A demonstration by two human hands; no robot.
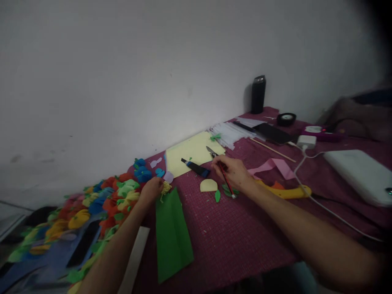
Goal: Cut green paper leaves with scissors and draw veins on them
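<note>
My right hand (232, 171) is closed around a red and black pencil (226, 179), which slants down toward me. A scissor blade (210, 150) shows just beyond these fingers; whether the hand also grips the scissors is hidden. Small green leaf shapes (217, 196) and a pale yellow half-round piece (208, 185) lie beside and below this hand. My left hand (153, 190) has its fingers together at a small bundle of yellow strands (166, 187), seemingly pinching it. Right below it lies a folded green sheet (173, 241). A dark blue utility knife (196, 168) rests between the hands.
Colourful felt-like shapes (107, 200) are heaped at left. Yellow sheets (180, 157) and white strips (226, 132) lie along the wall. A black bottle (259, 94), phone (272, 133), yellow glue gun (284, 192), white box (359, 175) and cable (333, 214) occupy the right.
</note>
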